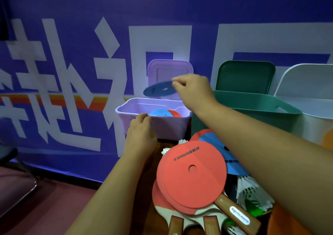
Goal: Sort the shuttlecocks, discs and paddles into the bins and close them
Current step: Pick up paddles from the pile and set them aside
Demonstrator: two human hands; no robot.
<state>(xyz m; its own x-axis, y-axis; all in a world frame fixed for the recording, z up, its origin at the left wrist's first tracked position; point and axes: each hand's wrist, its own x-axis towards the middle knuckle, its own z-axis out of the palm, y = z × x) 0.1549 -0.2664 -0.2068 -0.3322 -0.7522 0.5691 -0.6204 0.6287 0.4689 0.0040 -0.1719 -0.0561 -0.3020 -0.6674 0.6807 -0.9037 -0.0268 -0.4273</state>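
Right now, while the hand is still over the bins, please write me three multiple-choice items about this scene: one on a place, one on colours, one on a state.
1. Where is the dark blue disc that the right hand pinches?
A. in the air above the purple bin
B. on the floor
C. on a chair

2. Which colours have the discs lying inside the purple bin?
A. green and white
B. yellow only
C. light blue and red

3. How is the lid of the purple bin?
A. shut flat on the bin
B. open, standing up behind the bin
C. taken off and lying on the floor

Answers:
1 A: the disc hangs over the bin's opening, pinched by its edge.
2 C: a light blue disc and a red disc show over the rim.
3 B: the lid stands up against the blue wall.
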